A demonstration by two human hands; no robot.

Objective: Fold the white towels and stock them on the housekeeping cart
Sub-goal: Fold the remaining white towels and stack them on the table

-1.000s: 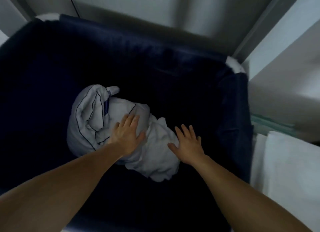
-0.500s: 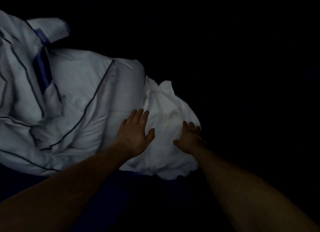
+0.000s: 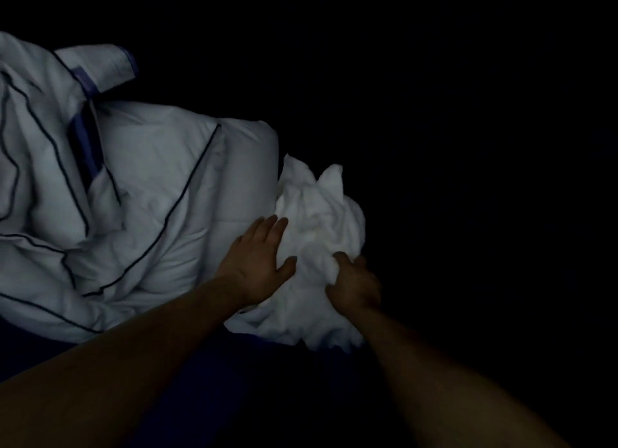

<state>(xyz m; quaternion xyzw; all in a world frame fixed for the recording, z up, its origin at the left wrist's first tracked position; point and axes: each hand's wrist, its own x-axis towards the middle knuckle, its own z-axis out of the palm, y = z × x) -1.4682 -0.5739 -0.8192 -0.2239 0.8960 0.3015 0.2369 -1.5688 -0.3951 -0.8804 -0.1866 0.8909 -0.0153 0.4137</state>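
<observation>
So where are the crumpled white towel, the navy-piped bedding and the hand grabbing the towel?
white towel (image 3: 317,220): head view, its bunched upper folds.
navy-piped bedding (image 3: 160,180): head view, its smooth middle panel.
right hand (image 3: 356,282): head view, back of the hand.

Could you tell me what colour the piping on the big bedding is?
Dark navy, on the white piped bedding, head view.

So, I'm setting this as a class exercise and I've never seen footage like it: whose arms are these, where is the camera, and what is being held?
There is no machine here. A person wears one camera on the head, and it looks down along both bare arms. The left hand lies flat with its fingers straight, where the piped white bedding meets a crumpled white towel. The right hand curls its fingers into that towel and grips it. Around them it is too dark to tell more.
</observation>
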